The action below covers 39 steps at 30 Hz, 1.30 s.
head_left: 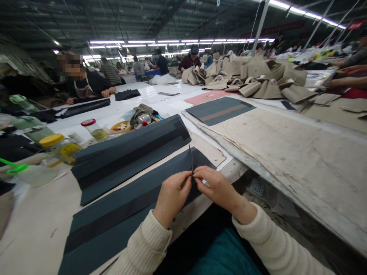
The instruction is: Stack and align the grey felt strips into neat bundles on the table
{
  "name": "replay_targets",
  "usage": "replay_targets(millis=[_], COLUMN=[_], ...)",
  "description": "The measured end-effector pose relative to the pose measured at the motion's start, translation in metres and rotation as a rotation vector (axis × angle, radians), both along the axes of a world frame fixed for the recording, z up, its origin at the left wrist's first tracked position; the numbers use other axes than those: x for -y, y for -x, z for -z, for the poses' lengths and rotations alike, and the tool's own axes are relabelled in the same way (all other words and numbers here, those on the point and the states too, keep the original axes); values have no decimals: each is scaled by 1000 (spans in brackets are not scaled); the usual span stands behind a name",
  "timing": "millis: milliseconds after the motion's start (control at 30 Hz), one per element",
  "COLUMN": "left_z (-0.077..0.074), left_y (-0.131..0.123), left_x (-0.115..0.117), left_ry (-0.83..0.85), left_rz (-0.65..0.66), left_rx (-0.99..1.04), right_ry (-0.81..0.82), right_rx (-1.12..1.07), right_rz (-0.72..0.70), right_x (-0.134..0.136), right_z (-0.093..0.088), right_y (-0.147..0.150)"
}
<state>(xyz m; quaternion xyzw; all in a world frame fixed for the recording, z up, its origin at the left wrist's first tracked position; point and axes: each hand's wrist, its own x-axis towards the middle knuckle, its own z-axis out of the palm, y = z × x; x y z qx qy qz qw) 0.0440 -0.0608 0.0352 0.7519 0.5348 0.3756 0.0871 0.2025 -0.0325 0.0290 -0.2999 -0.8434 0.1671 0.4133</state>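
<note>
My left hand (174,193) and my right hand (216,187) meet over the right end of the nearer dark panel. Between their pinched fingertips is a thin dark strip (190,158), its upper end standing up above the fingers. The rest of the strip is hidden by my fingers. Under my hands lies the nearer dark blue-grey panel (120,202), with a black band running along its length. Just beyond it rests a second dark panel (132,149) with a similar band, apparently on others like it.
Left of the panels stand a yellow-lidded jar (61,147), a red-lidded jar (94,130) and a squeeze bottle (34,173) with a green nozzle. Another dark panel (219,110) lies on the right-hand table. Beige pieces (258,76) are heaped behind it. Co-workers sit farther back.
</note>
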Motion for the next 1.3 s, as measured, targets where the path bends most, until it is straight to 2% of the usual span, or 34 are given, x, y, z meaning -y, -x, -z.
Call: replay_targets(millis=[300, 500, 633, 767, 867, 1033, 1300], left_z=[5, 9, 11, 12, 14, 17, 14], left_y=[2, 0, 1, 2, 1, 0, 1], left_x=[0, -2, -6, -5, -3, -2, 1], left_ry=[-31, 24, 102, 146, 153, 121, 18], left_rz=[-18, -103, -135, -73, -42, -35, -39], left_rx=[-40, -17, 127, 213, 208, 141, 1], right_ry=[40, 138, 338, 574, 660, 589, 246], right_rx=[-42, -138, -232, -335, -351, -291, -156], right_rz=[13, -16, -28, -21, -30, 37, 104], right_x=[-2, -3, -5, -8, -7, -5, 1], right_z=[7, 13, 16, 20, 20, 16, 13], right_y=[6, 10, 11, 11, 10, 11, 12])
